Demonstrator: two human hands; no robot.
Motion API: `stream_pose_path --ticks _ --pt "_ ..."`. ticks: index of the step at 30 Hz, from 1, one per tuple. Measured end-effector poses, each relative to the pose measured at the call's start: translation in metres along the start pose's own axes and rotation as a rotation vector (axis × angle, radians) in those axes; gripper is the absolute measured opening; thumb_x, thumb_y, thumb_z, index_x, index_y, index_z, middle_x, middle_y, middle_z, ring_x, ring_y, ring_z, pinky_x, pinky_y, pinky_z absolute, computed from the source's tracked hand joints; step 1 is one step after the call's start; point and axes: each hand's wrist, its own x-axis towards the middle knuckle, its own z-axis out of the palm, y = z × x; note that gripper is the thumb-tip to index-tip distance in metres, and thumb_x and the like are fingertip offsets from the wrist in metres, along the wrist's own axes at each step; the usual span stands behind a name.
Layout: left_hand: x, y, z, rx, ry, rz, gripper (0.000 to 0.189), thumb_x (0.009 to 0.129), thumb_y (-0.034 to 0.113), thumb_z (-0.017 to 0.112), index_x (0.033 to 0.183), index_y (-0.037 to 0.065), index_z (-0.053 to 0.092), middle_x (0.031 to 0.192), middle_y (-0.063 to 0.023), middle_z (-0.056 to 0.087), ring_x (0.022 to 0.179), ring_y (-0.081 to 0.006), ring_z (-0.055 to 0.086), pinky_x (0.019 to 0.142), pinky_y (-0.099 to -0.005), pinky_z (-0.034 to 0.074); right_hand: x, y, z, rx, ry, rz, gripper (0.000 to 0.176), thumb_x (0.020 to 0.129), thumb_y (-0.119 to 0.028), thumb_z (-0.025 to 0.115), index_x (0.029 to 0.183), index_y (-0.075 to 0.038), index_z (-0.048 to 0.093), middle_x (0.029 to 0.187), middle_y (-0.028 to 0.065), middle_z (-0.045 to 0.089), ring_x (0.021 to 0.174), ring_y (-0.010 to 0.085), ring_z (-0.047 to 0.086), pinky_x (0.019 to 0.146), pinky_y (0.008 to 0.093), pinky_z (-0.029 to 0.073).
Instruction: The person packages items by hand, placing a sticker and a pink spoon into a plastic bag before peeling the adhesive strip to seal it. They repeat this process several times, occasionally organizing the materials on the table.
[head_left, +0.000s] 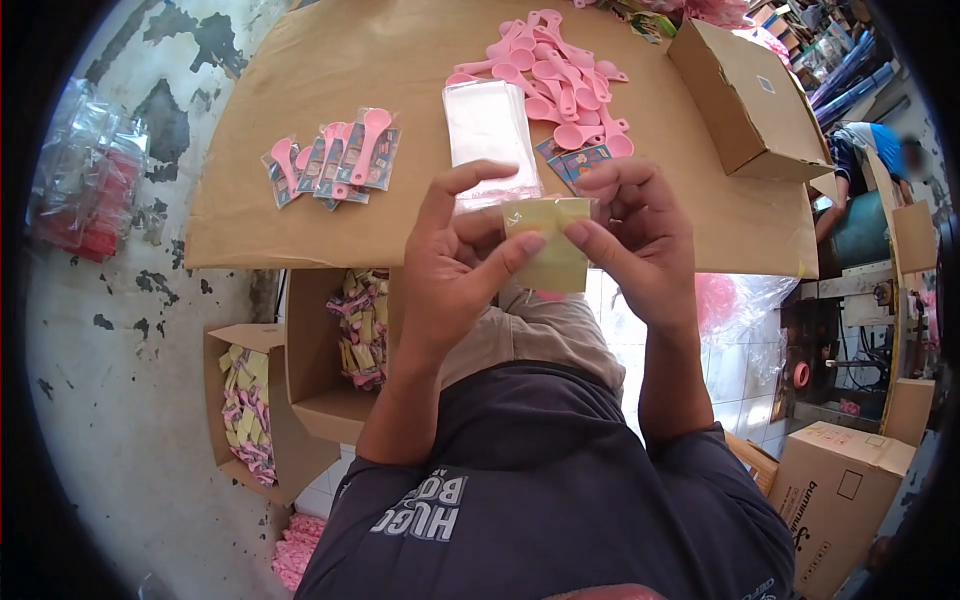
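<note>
Pinching yellowish packet (563, 262) with left hand (458, 258) and right hand (645, 245) over brown table (350, 60) edge, near clear bags (488, 130) and piled pink spoons (562, 72).

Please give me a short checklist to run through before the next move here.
1. Left hand on the yellowish packet: ok, thumb pressing its front.
2. Right hand on it too: ok.
3. Packet sealed: cannot tell, blurred and partly covered.
4. Clear bags nearby: ok, stacked just beyond the hands.
5. Loose pink spoons available: ok, heaped.
6. Bagged spoons lying apart: not ok, several overlap.
</note>
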Motion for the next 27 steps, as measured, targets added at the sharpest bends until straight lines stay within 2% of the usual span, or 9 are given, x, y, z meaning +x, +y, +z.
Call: stream_pose_path --ticks 2,5,8,10,12,18,20,24,27 --pt "0.001 -0.005 -0.001 -0.087 -0.025 -0.023 0.034 0.094 -0.003 0.071 0.126 -0.003 0.06 0.112 -0.0155 0.074 0.1 -0.0159 0.071 0.086 -0.0279 0.058 0.002 0.004 0.003 0.106 0.031 -0.05 0.033 0.092 -0.002 0.075 0.121 -0.002 0.059 0.094 -0.0012 0.059 0.076 0.0013 0.052 0.062 0.017 0.04" --pt "0.0 -0.017 -0.01 0.09 -0.105 -0.001 0.038 0.095 -0.004 0.069 0.131 -0.003 0.06 0.114 -0.0158 0.074 0.101 -0.017 0.071 0.088 -0.0288 0.058 0.001 0.009 0.003 0.117 0.087 -0.132 0.044 0.089 -0.004 0.079 0.127 -0.005 0.056 0.095 -0.0016 0.058 0.069 0.0012 0.048 0.058 0.0181 0.04" --pt "0.003 -0.013 -0.023 0.101 -0.055 0.057 0.034 0.095 -0.004 0.068 0.128 -0.002 0.062 0.116 -0.016 0.073 0.105 -0.0177 0.071 0.089 -0.029 0.058 -0.003 0.011 -0.002 -0.126 0.072 -0.034 0.041 0.087 -0.005 0.08 0.122 -0.005 0.06 0.093 -0.0006 0.057 0.063 0.0035 0.043 0.055 0.0211 0.038" --pt "0.013 -0.003 -0.037 0.247 0.158 0.273 0.03 0.095 -0.005 0.067 0.125 -0.002 0.064 0.118 -0.0167 0.073 0.11 -0.0197 0.07 0.091 -0.0288 0.057 -0.002 0.017 -0.006 -0.521 0.102 -0.041 0.034 0.085 -0.005 0.079 0.115 -0.005 0.064 0.091 0.0011 0.057 0.059 0.0065 0.041 0.053 0.024 0.036" --pt "0.021 0.021 -0.055 0.392 0.135 0.393 0.027 0.096 -0.007 0.063 0.121 0.0 0.064 0.124 -0.02 0.07 0.119 -0.0237 0.067 0.097 -0.0308 0.054 0.0 0.016 -0.008 -0.551 0.154 -0.039 0.023 0.086 -0.007 0.078 0.107 -0.004 0.068 0.089 0.0019 0.057 0.059 0.0082 0.04 0.053 0.0263 0.034" --pt "0.032 0.023 -0.137 0.706 0.29 0.306 0.033 0.097 -0.009 0.049 0.127 0.0 0.06 0.138 -0.02 0.063 0.135 -0.0219 0.055 0.112 -0.033 0.043 0.011 0.022 -0.01 -0.772 0.114 -0.184 0.02 0.088 -0.015 0.077 0.105 -0.005 0.071 0.094 0.0075 0.061 0.071 0.0202 0.06 0.064 0.0345 0.049" --pt "0.024 0.016 -0.145 0.755 0.353 0.309 0.039 0.095 -0.009 0.045 0.128 0.001 0.062 0.137 -0.0153 0.064 0.134 -0.0206 0.056 0.113 -0.034 0.041 0.017 0.028 -0.004 -0.849 0.055 -0.192 0.023 0.089 -0.021 0.077 0.106 -0.006 0.071 0.099 0.0107 0.061 0.087 0.0287 0.065 0.076 0.0401 0.052" --pt "0.019 0.009 -0.109 0.973 0.323 0.225 0.032 0.097 -0.004 0.052 0.126 0.0 0.065 0.132 -0.0122 0.068 0.126 -0.0211 0.061 0.109 -0.0348 0.045 0.036 0.039 0.01 -0.96 -0.004 -0.288 0.024 0.088 -0.024 0.077 0.105 -0.008 0.072 0.102 0.0115 0.059 0.096 0.0308 0.062 0.083 0.0414 0.05" --pt "0.025 -0.001 -0.118 1.187 0.244 0.175 0.027 0.1 0.009 0.063 0.124 0.001 0.068 0.122 -0.0141 0.071 0.113 -0.0214 0.067 0.098 -0.0337 0.05 0.043 0.044 0.015 -0.94 -0.091 -0.201 0.024 0.087 -0.022 0.077 0.105 -0.007 0.073 0.104 0.0126 0.059 0.101 0.0316 0.06 0.087 0.0415 0.048"
